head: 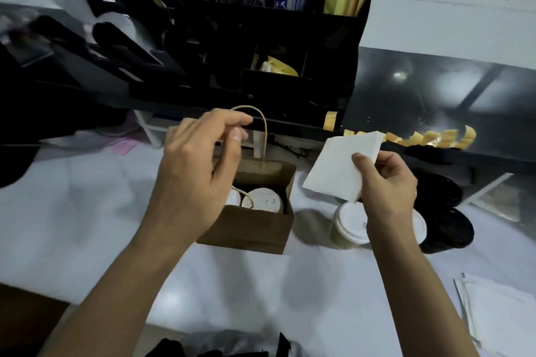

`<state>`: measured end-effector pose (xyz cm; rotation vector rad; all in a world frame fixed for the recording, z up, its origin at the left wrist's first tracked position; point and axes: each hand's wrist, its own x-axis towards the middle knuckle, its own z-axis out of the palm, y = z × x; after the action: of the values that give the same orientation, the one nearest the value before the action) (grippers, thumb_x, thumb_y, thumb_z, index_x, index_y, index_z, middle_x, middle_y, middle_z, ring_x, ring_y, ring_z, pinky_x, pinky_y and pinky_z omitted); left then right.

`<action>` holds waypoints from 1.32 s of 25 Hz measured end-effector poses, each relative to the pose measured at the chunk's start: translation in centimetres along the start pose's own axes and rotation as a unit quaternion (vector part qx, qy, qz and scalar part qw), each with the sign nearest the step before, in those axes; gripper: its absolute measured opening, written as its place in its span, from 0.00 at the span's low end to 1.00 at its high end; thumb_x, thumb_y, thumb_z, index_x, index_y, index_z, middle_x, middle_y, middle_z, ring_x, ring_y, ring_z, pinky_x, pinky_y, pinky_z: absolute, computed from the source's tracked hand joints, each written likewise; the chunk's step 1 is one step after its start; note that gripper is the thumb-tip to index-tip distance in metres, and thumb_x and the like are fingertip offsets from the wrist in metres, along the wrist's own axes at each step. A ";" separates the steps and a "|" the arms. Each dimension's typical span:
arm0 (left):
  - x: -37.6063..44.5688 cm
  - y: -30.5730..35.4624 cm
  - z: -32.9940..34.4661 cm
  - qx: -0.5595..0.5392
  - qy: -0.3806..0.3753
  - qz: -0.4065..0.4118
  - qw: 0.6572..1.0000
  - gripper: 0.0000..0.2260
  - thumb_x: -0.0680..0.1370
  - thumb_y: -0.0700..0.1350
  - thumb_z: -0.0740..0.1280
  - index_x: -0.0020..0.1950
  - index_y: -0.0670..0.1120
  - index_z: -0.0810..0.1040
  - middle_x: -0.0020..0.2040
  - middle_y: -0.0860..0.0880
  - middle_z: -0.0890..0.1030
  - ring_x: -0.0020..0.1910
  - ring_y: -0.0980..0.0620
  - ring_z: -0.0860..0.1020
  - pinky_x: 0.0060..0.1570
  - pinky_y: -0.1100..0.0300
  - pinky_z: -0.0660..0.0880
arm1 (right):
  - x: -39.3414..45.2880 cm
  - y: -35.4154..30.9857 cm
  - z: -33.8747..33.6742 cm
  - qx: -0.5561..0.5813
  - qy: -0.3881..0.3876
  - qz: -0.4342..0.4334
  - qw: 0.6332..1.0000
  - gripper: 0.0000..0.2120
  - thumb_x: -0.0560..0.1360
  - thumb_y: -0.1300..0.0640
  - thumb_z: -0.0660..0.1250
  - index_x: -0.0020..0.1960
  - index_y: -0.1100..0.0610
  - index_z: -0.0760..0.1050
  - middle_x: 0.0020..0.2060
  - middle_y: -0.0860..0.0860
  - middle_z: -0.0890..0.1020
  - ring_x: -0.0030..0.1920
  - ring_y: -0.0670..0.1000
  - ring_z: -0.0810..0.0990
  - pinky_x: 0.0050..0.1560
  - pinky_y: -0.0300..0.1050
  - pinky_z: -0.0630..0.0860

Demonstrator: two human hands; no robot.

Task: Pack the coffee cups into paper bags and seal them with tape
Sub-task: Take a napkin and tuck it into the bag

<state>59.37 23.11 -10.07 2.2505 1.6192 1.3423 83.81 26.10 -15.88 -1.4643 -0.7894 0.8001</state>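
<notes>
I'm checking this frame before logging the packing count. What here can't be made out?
Head view only:
- Cups in the paper bag: two lids show; the left hand and bag walls hide anything more.
- Cups outside: the right hand and forearm cover part, so the count is unsure.
- Napkin: whether one sheet or several is unclear.
- Black organiser: contents dark and blurred.

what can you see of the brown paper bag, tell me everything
The brown paper bag looks like kraft paper with pale twisted-cord handles. It stands upright and open on the white counter, unsealed. Two white-lidded cups sit inside. The left hand hovers over its left side, fingers at the raised far handle; the near handle droops into the opening.
</notes>
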 end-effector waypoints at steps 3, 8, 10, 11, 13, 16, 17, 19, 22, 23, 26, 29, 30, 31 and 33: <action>-0.1 -3.8 -0.2 0.010 -0.026 -0.065 0.997 0.09 0.85 0.47 0.58 0.60 0.53 0.76 0.47 0.60 0.81 0.47 0.61 0.75 0.58 0.57 0.66 | -1.4 0.0 2.2 -0.043 -0.008 -0.079 0.996 0.05 0.77 0.57 0.72 0.45 0.52 0.76 0.40 0.49 0.82 0.38 0.45 0.79 0.39 0.40 0.76; -1.2 -9.2 0.8 0.092 -0.168 -0.113 0.975 0.03 0.81 0.51 0.64 0.52 0.60 0.75 0.50 0.61 0.79 0.62 0.56 0.72 0.64 0.56 0.57 | -3.8 0.2 5.7 -0.094 -0.059 -0.148 0.983 0.06 0.77 0.58 0.71 0.45 0.53 0.74 0.36 0.49 0.79 0.36 0.44 0.76 0.36 0.38 0.74; -1.7 -10.4 0.9 0.108 -0.216 -0.117 0.963 0.05 0.78 0.53 0.69 0.53 0.60 0.77 0.55 0.61 0.77 0.69 0.54 0.67 0.70 0.53 0.54 | -4.5 0.3 6.9 -0.136 -0.101 -0.167 0.971 0.07 0.78 0.57 0.71 0.46 0.51 0.73 0.37 0.45 0.79 0.38 0.43 0.77 0.35 0.34 0.73; -1.8 -10.7 0.9 0.107 -0.228 -0.112 0.961 0.07 0.77 0.55 0.70 0.54 0.59 0.78 0.56 0.61 0.76 0.70 0.54 0.66 0.71 0.52 0.53 | -4.7 0.4 7.3 -0.166 -0.128 -0.175 0.962 0.08 0.78 0.56 0.72 0.46 0.49 0.72 0.40 0.43 0.80 0.41 0.43 0.79 0.35 0.34 0.74; -1.9 -11.4 0.8 0.111 -0.241 -0.096 0.959 0.12 0.75 0.59 0.71 0.57 0.59 0.78 0.59 0.59 0.77 0.71 0.53 0.65 0.72 0.51 0.53 | -4.8 0.5 8.3 -0.237 -0.187 -0.190 0.934 0.08 0.78 0.54 0.71 0.47 0.47 0.71 0.45 0.42 0.81 0.47 0.42 0.79 0.37 0.33 0.75; -2.0 -12.4 0.7 0.115 -0.274 -0.098 0.950 0.19 0.74 0.64 0.69 0.62 0.60 0.76 0.67 0.58 0.73 0.74 0.53 0.60 0.74 0.51 0.49 | -4.4 0.4 9.8 -0.347 -0.274 -0.248 0.862 0.07 0.79 0.54 0.70 0.48 0.48 0.72 0.45 0.44 0.81 0.45 0.46 0.79 0.39 0.43 0.78; -2.1 -12.7 0.6 0.112 -0.288 -0.103 0.946 0.21 0.73 0.66 0.68 0.63 0.60 0.75 0.69 0.58 0.71 0.74 0.53 0.58 0.75 0.50 0.48 | -4.2 0.4 10.5 -0.383 -0.304 -0.269 0.830 0.06 0.79 0.54 0.70 0.47 0.48 0.72 0.43 0.45 0.81 0.43 0.48 0.79 0.40 0.47 0.78; -2.3 -13.6 0.5 0.093 -0.312 -0.108 0.939 0.27 0.71 0.71 0.63 0.66 0.61 0.73 0.72 0.58 0.68 0.75 0.52 0.57 0.75 0.50 0.49 | -3.7 0.6 11.9 -0.453 -0.361 -0.292 0.761 0.05 0.78 0.55 0.68 0.47 0.49 0.72 0.41 0.46 0.80 0.42 0.51 0.78 0.43 0.53 0.78; -2.7 -14.4 0.5 0.036 -0.329 -0.125 0.935 0.30 0.71 0.70 0.64 0.71 0.60 0.68 0.74 0.59 0.63 0.74 0.53 0.58 0.73 0.50 0.56 | -3.4 1.6 13.8 -0.526 -0.413 -0.299 0.681 0.04 0.77 0.55 0.69 0.47 0.48 0.73 0.42 0.46 0.80 0.43 0.51 0.79 0.45 0.52 0.79; -2.8 -14.5 0.5 0.014 -0.331 -0.129 0.935 0.31 0.72 0.68 0.67 0.72 0.60 0.67 0.74 0.59 0.61 0.74 0.54 0.59 0.73 0.50 0.59 | -3.4 2.0 14.4 -0.550 -0.425 -0.289 0.658 0.05 0.77 0.55 0.69 0.47 0.48 0.73 0.41 0.46 0.80 0.43 0.50 0.79 0.45 0.49 0.79; -3.0 -14.7 0.5 -0.028 -0.329 -0.129 0.935 0.32 0.72 0.65 0.70 0.73 0.62 0.64 0.74 0.61 0.58 0.73 0.54 0.61 0.71 0.49 0.67 | -3.3 3.0 15.4 -0.595 -0.448 -0.252 0.617 0.07 0.76 0.54 0.71 0.46 0.47 0.73 0.42 0.46 0.79 0.44 0.50 0.79 0.46 0.45 0.79; -3.1 -14.9 0.7 -0.051 -0.327 -0.134 0.934 0.32 0.73 0.63 0.72 0.73 0.61 0.64 0.74 0.61 0.58 0.72 0.55 0.63 0.69 0.50 0.70 | -3.2 3.1 15.4 -0.590 -0.459 -0.230 0.623 0.09 0.75 0.51 0.74 0.48 0.45 0.74 0.46 0.45 0.81 0.47 0.48 0.80 0.49 0.46 0.81; -3.2 -14.9 0.7 -0.056 -0.325 -0.134 0.934 0.32 0.73 0.62 0.72 0.74 0.61 0.64 0.74 0.61 0.58 0.72 0.55 0.63 0.69 0.50 0.70 | -3.2 2.9 15.1 -0.578 -0.464 -0.217 0.635 0.10 0.74 0.50 0.75 0.50 0.45 0.75 0.47 0.45 0.81 0.47 0.48 0.80 0.50 0.46 0.81; -3.2 -15.0 0.8 -0.061 -0.324 -0.133 0.935 0.32 0.73 0.62 0.72 0.74 0.61 0.64 0.73 0.62 0.58 0.72 0.56 0.64 0.69 0.50 0.70 | -3.3 2.6 14.8 -0.564 -0.468 -0.201 0.650 0.11 0.74 0.47 0.75 0.52 0.46 0.76 0.48 0.44 0.81 0.48 0.47 0.80 0.50 0.45 0.81; -3.1 -14.9 0.9 -0.070 -0.321 -0.130 0.935 0.32 0.73 0.61 0.72 0.74 0.61 0.64 0.73 0.62 0.58 0.72 0.56 0.64 0.70 0.51 0.70 | -3.3 1.8 14.1 -0.542 -0.459 -0.186 0.679 0.14 0.75 0.42 0.73 0.55 0.47 0.77 0.49 0.44 0.81 0.48 0.45 0.80 0.51 0.45 0.81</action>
<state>48.69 27.63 -20.00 1.9937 1.4458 0.5439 70.14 30.66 -18.02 -1.7051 -2.5972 0.7273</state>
